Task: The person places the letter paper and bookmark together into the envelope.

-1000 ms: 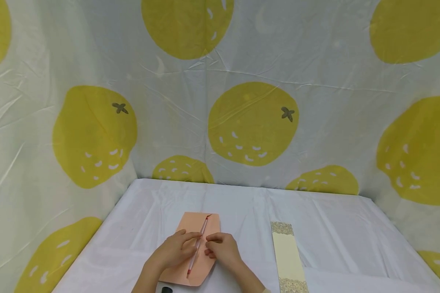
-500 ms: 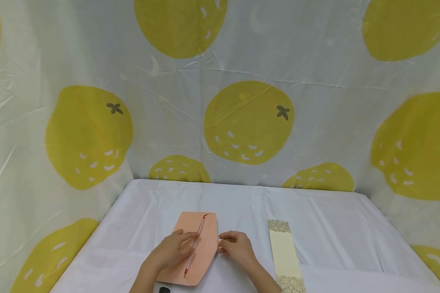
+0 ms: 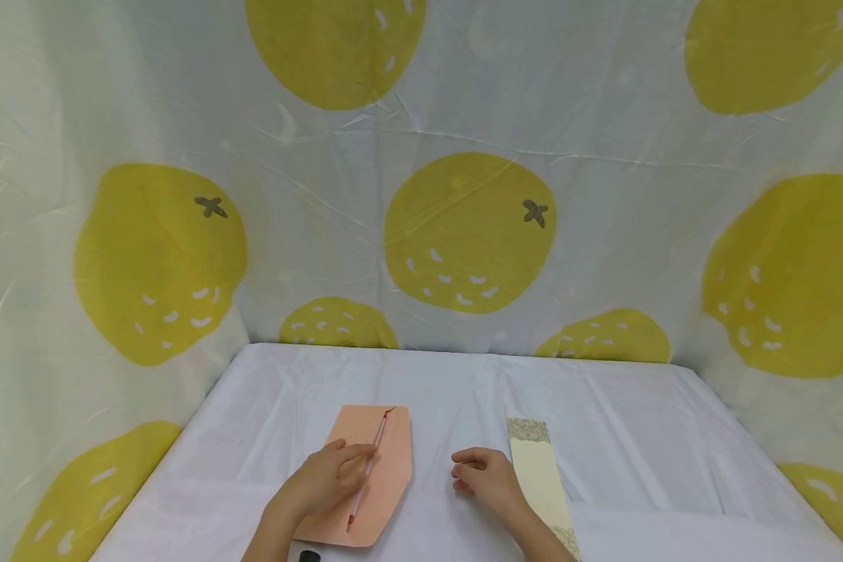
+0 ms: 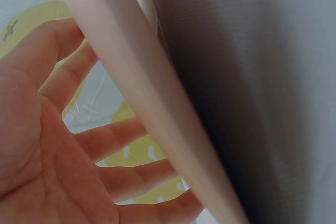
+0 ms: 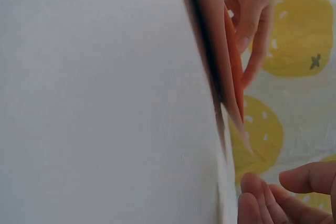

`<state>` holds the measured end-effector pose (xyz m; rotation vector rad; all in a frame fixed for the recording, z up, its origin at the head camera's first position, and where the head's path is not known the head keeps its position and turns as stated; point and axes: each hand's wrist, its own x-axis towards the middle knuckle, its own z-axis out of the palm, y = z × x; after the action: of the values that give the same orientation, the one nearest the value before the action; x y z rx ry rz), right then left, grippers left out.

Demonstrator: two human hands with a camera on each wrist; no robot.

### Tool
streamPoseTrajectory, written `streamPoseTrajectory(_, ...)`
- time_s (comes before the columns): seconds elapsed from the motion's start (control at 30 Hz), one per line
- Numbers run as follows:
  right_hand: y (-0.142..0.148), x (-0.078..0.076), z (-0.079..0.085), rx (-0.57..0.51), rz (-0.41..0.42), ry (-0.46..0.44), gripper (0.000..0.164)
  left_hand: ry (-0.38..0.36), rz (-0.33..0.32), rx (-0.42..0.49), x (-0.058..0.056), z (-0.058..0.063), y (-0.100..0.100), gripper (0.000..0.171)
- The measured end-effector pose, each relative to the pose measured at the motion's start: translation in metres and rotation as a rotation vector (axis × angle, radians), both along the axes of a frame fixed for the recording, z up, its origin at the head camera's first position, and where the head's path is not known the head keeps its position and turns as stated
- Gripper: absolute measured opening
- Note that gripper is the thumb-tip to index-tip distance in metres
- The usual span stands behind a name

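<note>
A pink folded paper piece (image 3: 389,476), like an envelope or card sleeve, lies on the white table. Down its middle runs a narrow white strip with red ends; whether it is a gap or a separate thing I cannot tell. My left hand (image 3: 330,476) rests on its left part, and in the left wrist view the spread fingertips of that hand (image 4: 68,140) touch the pink paper (image 4: 136,87). Between the pink paper and a cream strip (image 3: 537,476) with lace-patterned ends, my right hand (image 3: 488,480) hovers, fingers loosely bent and holding nothing.
A small black object (image 3: 310,556) shows at the bottom edge beside the pink paper. White cloth covers the table (image 3: 449,390). Behind and at the sides hangs a curtain (image 3: 323,234) printed with yellow fruit.
My right hand has left the middle of the pink paper and moved right, towards the cream strip. The left hand has stayed on the paper, while the view has shifted slightly.
</note>
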<state>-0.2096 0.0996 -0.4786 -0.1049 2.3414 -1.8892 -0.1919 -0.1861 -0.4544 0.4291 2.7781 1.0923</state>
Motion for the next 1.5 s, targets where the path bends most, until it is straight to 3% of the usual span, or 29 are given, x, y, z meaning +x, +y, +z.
streamPoseTrajectory(0.63,0.054,0.004,0.001,0.083,-0.122,0.003,0.023,0.004,-0.018,-0.016,-0.001,-0.003,-0.002,0.04)
streamPoseTrajectory(1.27,0.105,0.006,0.005,0.158,-0.292,-0.049,0.02,-0.011,0.01,-0.005,-0.001,-0.004,-0.002,0.039)
streamPoseTrajectory(1.5,0.128,0.009,0.002,0.258,-0.315,-0.083,0.025,-0.002,-0.002,-0.008,-0.002,-0.005,-0.001,0.039)
